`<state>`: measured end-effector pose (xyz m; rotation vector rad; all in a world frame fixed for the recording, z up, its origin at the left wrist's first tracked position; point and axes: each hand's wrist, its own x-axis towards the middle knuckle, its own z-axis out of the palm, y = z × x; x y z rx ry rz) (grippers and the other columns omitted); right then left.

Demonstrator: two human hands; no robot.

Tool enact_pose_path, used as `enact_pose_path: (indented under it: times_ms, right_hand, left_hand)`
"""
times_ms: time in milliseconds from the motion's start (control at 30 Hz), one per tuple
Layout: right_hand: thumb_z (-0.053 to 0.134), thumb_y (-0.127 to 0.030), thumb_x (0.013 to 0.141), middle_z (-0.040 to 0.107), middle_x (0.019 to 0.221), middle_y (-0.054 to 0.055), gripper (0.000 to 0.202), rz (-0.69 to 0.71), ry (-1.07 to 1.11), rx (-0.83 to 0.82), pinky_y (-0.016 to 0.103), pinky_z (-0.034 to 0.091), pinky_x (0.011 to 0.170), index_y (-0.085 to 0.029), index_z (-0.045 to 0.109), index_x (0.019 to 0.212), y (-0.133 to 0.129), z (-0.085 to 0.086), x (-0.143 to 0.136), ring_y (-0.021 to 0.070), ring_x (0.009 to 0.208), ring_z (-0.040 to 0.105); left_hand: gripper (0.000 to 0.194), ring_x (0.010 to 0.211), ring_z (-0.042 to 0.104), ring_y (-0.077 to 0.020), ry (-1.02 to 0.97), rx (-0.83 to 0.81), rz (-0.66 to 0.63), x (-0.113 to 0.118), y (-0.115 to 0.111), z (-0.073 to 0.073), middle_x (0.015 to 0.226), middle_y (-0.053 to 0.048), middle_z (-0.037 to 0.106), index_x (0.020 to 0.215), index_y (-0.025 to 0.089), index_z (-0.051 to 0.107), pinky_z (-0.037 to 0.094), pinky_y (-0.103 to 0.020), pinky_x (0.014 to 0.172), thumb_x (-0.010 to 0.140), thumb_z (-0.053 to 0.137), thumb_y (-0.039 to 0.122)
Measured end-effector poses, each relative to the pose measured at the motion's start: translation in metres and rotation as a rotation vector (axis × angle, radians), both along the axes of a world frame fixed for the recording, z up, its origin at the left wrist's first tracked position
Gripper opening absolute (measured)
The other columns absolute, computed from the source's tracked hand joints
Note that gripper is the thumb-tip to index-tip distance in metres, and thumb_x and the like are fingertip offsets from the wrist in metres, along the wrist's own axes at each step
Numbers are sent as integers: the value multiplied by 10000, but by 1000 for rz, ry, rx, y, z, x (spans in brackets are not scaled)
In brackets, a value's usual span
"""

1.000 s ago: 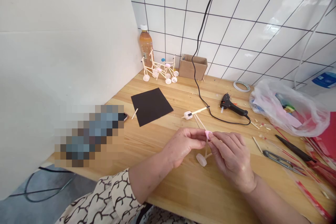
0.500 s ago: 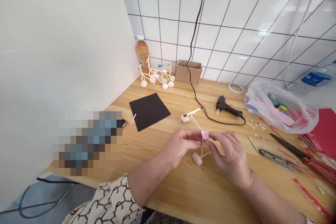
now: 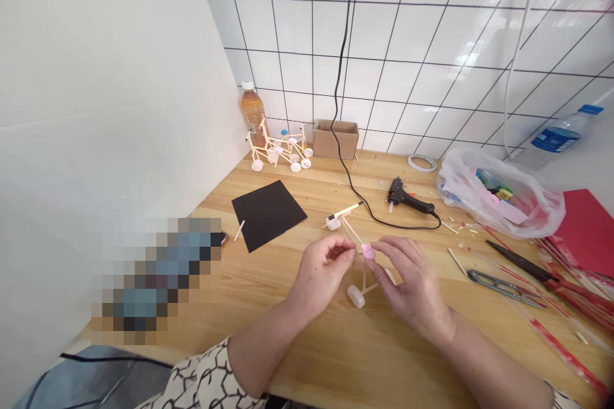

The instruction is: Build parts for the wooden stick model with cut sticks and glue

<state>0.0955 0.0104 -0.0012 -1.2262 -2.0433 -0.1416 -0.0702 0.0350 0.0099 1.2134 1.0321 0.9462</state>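
Note:
A small tricycle model of pale sticks (image 3: 352, 229) with whitish wheels stands between my hands near the table's front. A pink piece (image 3: 368, 252) sits on its frame. My right hand (image 3: 411, 278) pinches this pink piece between thumb and fingers. Just left of it, my left hand (image 3: 327, 270) has thumb and index finger pressed together; what they hold, if anything, is too small to tell. One wheel (image 3: 355, 296) rests below the fingers, another is partly behind my right hand. The dark-tipped handlebar stick (image 3: 346, 211) points away from me.
Finished-looking similar models (image 3: 278, 150) stand by a bottle (image 3: 252, 116) and cardboard box (image 3: 336, 139). Black sheet (image 3: 269, 214) lies left. At right are a glue gun (image 3: 410, 198), tape roll (image 3: 422, 163), plastic bag (image 3: 499, 195), snips (image 3: 503, 286) and scissors (image 3: 522, 263).
My left fingertips have drawn back slightly left from the pink piece and pinch together. My right hand remains on it. The whole view has shifted a little.

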Motion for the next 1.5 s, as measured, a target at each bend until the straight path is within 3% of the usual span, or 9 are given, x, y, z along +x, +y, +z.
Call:
enact_pose_path:
  times_ms: [167,500,967,1167,1333,1500]
  right_hand:
    - [557,-173,819,632,888,99,165,9,10,-16,360,464,706,-158,591,979,-1,0,-2,213,812,582]
    - [529,-175,838,617,888,92,147,24,29,-43,364,447,713,-161,582,975,-2,0,-3,206,808,561]
    - [509,-164,848,615,897,95,142,47,68,-70,372,442,725,-169,564,979,-2,-2,-3,207,821,552]
    - [559,-236,820,623,934,95,215,4,104,-101,392,455,732,-187,529,1027,-2,-5,2,228,845,562]
    - [573,-229,802,618,952,97,194,14,83,-159,391,453,750,-184,563,991,-3,-5,3,229,872,561]
    - [548,-176,806,616,912,84,124,44,63,-231,379,434,744,-185,593,921,-2,-7,4,219,846,546]
  left_hand:
    - [152,743,592,-179,111,97,1,1,3,1,768,-54,664,769,148,661,450,-280,717,755,589,282]
    - [143,725,583,-168,-1,71,-31,6,9,-6,733,-47,652,727,144,657,446,-275,705,739,620,281]
    - [158,703,579,-152,47,152,-34,8,9,-11,719,-40,644,723,133,637,458,-271,692,760,600,283]
    - [144,775,609,-158,33,145,-36,5,11,-11,808,-43,665,839,142,639,474,-274,745,758,604,256]
    - [208,818,631,-157,-16,96,-145,-1,15,-8,883,-56,684,935,135,647,491,-283,792,777,576,250]
    - [266,800,625,-145,62,115,-235,-6,21,-5,904,-53,684,1002,150,650,496,-268,778,776,594,277]
